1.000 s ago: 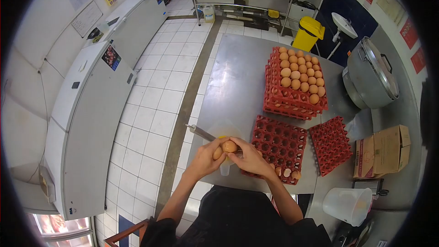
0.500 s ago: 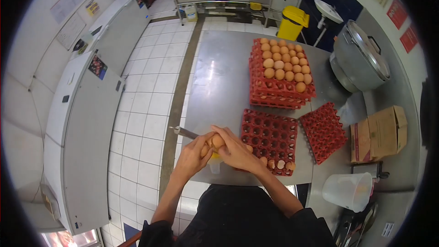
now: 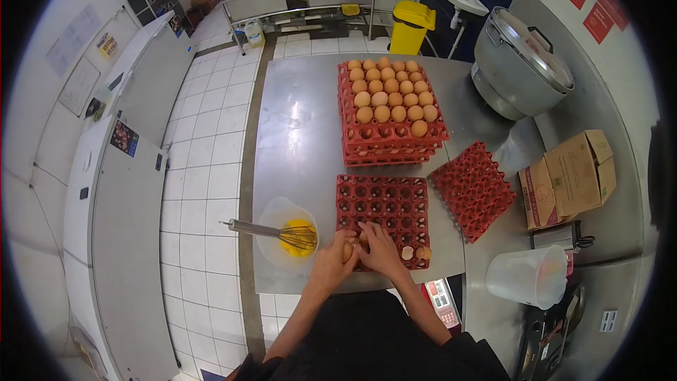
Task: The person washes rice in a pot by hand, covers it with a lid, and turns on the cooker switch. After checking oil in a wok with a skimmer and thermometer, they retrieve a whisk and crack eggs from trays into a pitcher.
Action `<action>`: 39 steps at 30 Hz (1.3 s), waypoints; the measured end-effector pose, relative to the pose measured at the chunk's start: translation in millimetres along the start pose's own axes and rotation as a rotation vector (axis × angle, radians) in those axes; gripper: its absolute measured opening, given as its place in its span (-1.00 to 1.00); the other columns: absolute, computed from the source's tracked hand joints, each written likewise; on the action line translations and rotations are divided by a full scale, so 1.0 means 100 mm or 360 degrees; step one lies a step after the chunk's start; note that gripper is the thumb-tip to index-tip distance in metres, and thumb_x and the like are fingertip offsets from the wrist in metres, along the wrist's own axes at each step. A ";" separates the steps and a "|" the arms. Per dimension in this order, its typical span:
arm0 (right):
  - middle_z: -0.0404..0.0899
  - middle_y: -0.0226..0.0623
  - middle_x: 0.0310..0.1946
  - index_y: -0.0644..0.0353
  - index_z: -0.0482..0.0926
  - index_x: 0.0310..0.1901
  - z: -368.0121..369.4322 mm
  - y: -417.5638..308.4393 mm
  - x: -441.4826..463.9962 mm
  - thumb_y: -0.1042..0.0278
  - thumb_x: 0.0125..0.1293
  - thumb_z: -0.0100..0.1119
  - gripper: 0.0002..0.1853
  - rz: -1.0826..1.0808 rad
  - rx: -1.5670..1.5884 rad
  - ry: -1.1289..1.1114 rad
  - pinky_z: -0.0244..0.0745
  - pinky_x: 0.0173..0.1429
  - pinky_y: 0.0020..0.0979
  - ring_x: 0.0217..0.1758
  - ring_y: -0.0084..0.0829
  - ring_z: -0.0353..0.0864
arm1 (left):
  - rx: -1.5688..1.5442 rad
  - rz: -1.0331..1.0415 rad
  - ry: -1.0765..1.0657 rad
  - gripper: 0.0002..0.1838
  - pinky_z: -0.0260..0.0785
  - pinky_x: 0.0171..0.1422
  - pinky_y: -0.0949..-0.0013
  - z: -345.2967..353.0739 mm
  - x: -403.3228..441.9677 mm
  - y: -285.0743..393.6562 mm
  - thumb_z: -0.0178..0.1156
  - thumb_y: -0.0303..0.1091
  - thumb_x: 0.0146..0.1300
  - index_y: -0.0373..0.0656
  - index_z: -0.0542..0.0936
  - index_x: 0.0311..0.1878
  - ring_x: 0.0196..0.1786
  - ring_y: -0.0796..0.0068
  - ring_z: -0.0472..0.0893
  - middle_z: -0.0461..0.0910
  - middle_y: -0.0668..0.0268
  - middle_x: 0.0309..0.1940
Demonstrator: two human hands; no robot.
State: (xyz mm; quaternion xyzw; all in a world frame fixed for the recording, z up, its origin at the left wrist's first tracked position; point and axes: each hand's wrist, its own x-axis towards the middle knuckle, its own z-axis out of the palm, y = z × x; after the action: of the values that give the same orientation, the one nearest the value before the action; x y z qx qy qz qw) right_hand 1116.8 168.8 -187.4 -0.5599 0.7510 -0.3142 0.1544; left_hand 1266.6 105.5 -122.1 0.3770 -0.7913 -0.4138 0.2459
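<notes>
My left hand [image 3: 333,262] is closed around a brown egg or shell [image 3: 348,252] at the near left corner of a red egg tray [image 3: 381,206]. Beside it, my right hand [image 3: 379,252] has its fingers curled over the tray, on a brown eggshell [image 3: 364,239] that is partly hidden. More shells sit in the tray's near row, among them an open shell [image 3: 407,253] and a brown one [image 3: 423,252]. Left of my hands, a translucent bowl [image 3: 269,252] contains yellow yolks [image 3: 298,238], with a wire whisk [image 3: 255,228] leaning across its rim.
Stacked red trays of brown eggs [image 3: 393,114] stand farther back on the steel table [image 3: 296,134]. To the right are an upturned red tray [image 3: 474,190], a cardboard box [image 3: 570,180], a large metal pot [image 3: 518,63] and a translucent bucket [image 3: 527,276].
My hands have moved right, from above the bowl to the near part of the red tray. The bowl and whisk, covered before, now show fully. The camera view has shifted.
</notes>
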 end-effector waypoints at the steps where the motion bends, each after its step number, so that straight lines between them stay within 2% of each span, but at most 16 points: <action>1: 0.52 -0.02 0.05 0.21 0.47 0.21 -0.05 0.06 0.03 0.35 0.42 0.07 -0.63 -0.0007 -0.0020 -0.0037 0.47 0.23 -0.14 0.12 0.02 0.54 | 0.0006 0.0071 0.0086 -0.63 0.56 -0.12 0.11 0.02 0.00 0.02 0.35 -0.41 0.24 -0.15 0.52 0.10 -0.17 -0.08 0.71 0.70 0.04 -0.19; 3: 0.52 -0.01 0.10 0.21 0.47 0.23 -0.17 0.18 0.09 0.37 0.40 0.08 -0.61 -0.0005 -0.0038 -0.0063 0.50 0.21 -0.12 0.11 0.03 0.56 | -0.0026 0.0060 0.0132 -0.64 0.55 -0.14 0.15 -0.03 -0.04 0.06 0.35 -0.42 0.25 -0.16 0.53 0.09 -0.22 0.01 0.71 0.69 0.08 -0.25; 5: 0.55 0.01 0.15 0.20 0.52 0.18 -0.45 0.24 0.32 0.42 0.38 0.08 -0.65 0.0363 0.0623 -0.0175 0.56 0.12 -0.19 0.07 -0.04 0.63 | -0.0073 0.0047 0.0188 -0.65 0.55 -0.17 0.20 -0.09 -0.11 0.09 0.35 -0.43 0.26 -0.17 0.54 0.09 -0.27 0.10 0.72 0.68 0.11 -0.30; 6: 0.61 0.00 0.02 0.22 0.57 0.09 -0.40 0.46 0.46 0.46 0.38 0.08 -0.72 0.0002 0.0460 0.0133 0.57 0.02 -0.26 -0.05 -0.14 0.69 | -0.0080 0.0012 0.0207 -0.66 0.53 -0.19 0.25 -0.12 -0.16 0.08 0.35 -0.43 0.27 -0.19 0.53 0.08 -0.33 0.20 0.69 0.64 0.16 -0.39; 8: 0.64 -0.02 -0.15 0.25 0.60 -0.02 -0.76 0.35 0.79 0.47 0.38 0.07 -0.80 0.0166 0.0518 0.0272 0.56 -0.02 -0.22 -0.07 -0.14 0.68 | -0.0081 -0.0019 0.0246 -0.67 0.52 -0.22 0.29 -0.15 -0.24 0.10 0.35 -0.43 0.27 -0.20 0.52 0.07 -0.39 0.29 0.66 0.59 0.21 -0.48; 11: 0.57 0.02 0.04 0.22 0.56 0.05 -1.12 0.38 1.47 0.37 0.36 0.16 -0.73 0.0017 0.0014 0.0825 0.56 -0.02 -0.09 0.00 0.01 0.63 | -0.0091 -0.0169 0.0178 -0.64 0.50 -0.17 0.30 -0.19 -0.38 0.19 0.34 -0.42 0.29 -0.24 0.46 0.08 -0.35 0.36 0.62 0.56 0.19 -0.39; 12: 0.54 0.05 0.14 0.21 0.54 0.08 -1.21 0.39 1.65 0.32 0.35 0.19 -0.69 -0.0049 -0.0323 0.1003 0.57 0.00 -0.05 0.03 0.06 0.62 | -0.0190 -0.0248 0.0164 -0.59 0.51 -0.08 0.23 -0.19 -0.42 0.23 0.32 -0.39 0.30 -0.25 0.41 0.12 -0.21 0.16 0.65 0.58 0.09 -0.25; 15: 0.41 0.16 0.29 0.31 0.48 0.20 -1.23 0.64 2.03 0.22 0.36 0.21 -0.54 0.0084 -0.0475 0.0752 0.47 0.22 0.00 0.23 0.15 0.50 | -0.0267 -0.0268 0.0156 -0.54 0.48 0.11 0.13 -0.06 -0.59 0.05 0.25 -0.34 0.35 -0.28 0.30 0.19 -0.01 -0.08 0.64 0.56 -0.05 -0.07; 18: 0.39 0.24 0.30 0.36 0.34 0.37 -1.02 1.16 2.28 0.24 0.31 0.25 -0.35 -0.0327 -0.0480 0.0813 0.38 0.37 -0.02 0.29 0.22 0.44 | -0.0314 -0.0207 0.0194 -0.55 0.37 0.28 0.05 -0.01 -0.58 -0.10 0.08 -0.31 0.44 -0.33 0.19 0.23 0.16 -0.15 0.52 0.48 -0.15 0.03; 19: 0.39 0.26 0.29 0.37 0.30 0.37 -1.11 0.96 2.23 0.26 0.24 0.31 -0.29 -0.0105 -0.0329 0.0749 0.38 0.36 -0.01 0.30 0.22 0.42 | -0.0414 -0.0162 0.0176 -0.53 0.33 0.29 0.16 -0.04 -0.55 -0.04 0.09 -0.37 0.40 -0.30 0.18 0.26 0.16 0.15 0.49 0.42 0.01 0.05; 20: 0.38 0.28 0.28 0.36 0.26 0.39 -1.24 0.75 2.18 0.32 0.18 0.33 -0.24 0.0114 -0.0137 0.0615 0.40 0.34 -0.01 0.29 0.24 0.43 | -0.0346 -0.0256 0.0188 -0.52 0.36 0.24 0.18 0.00 -0.56 -0.14 0.16 -0.40 0.37 -0.32 0.29 0.29 0.12 0.13 0.54 0.47 0.00 0.05; 24: 0.54 0.14 0.02 0.30 0.25 0.30 -1.22 0.36 1.98 0.33 0.26 0.29 -0.37 -0.0145 -0.0038 0.1189 0.58 -0.06 -0.05 -0.16 0.14 0.64 | -0.0893 -0.0314 0.0413 -0.68 0.48 0.01 0.27 -0.23 -0.30 0.26 0.03 -0.22 0.50 -0.29 0.49 0.10 -0.09 0.17 0.62 0.60 0.04 -0.10; 27: 0.55 -0.21 -0.29 0.11 0.33 0.11 -0.91 -0.29 1.49 -0.01 0.54 -0.10 -0.63 0.0244 0.1689 0.0579 0.40 -0.59 -0.38 -0.58 -0.40 0.53 | -0.0809 -0.0229 0.0548 -0.70 0.49 -0.14 0.19 -0.21 -0.06 0.00 0.05 -0.20 0.51 -0.26 0.58 -0.01 -0.22 0.14 0.63 0.67 0.11 -0.20; 29: 0.52 -0.30 -0.33 0.03 0.36 0.08 -0.45 -0.58 1.20 -0.14 0.54 -0.24 -0.58 0.0380 0.2385 0.0061 0.35 -0.53 -0.39 -0.51 -0.38 0.49 | 0.0538 0.0316 0.1419 -0.72 0.47 -0.05 0.06 -0.39 0.07 0.07 0.11 -0.24 0.48 -0.25 0.58 0.03 -0.15 0.11 0.64 0.68 0.13 -0.19; 32: 0.52 -0.28 -0.23 0.06 0.38 0.15 0.21 -0.90 0.86 -0.02 0.56 -0.22 -0.62 0.0617 0.2410 -0.0164 0.43 -0.31 -0.37 -0.31 -0.37 0.52 | 0.0152 0.0431 0.1271 -0.65 0.38 0.20 -0.01 -0.43 0.10 -0.13 0.16 -0.23 0.45 -0.20 0.55 0.18 0.05 0.19 0.59 0.63 0.05 0.03; 39: 0.49 -0.24 -0.07 0.08 0.34 0.23 0.56 -1.48 0.51 0.10 0.56 -0.16 -0.64 0.0769 0.2482 -0.0320 0.43 0.01 -0.34 -0.08 -0.38 0.51 | 0.0102 0.0237 0.1182 -0.52 0.45 0.13 0.16 -0.84 -0.16 0.03 0.33 -0.48 0.22 -0.30 0.55 0.22 -0.02 0.03 0.61 0.62 0.01 -0.09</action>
State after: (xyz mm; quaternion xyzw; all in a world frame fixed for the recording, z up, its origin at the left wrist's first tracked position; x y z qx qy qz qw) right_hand 1242.9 78.6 -127.7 -0.1402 0.3994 -0.6521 0.6290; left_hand 1333.9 80.0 -76.3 0.4502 -0.6860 -0.2050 0.5336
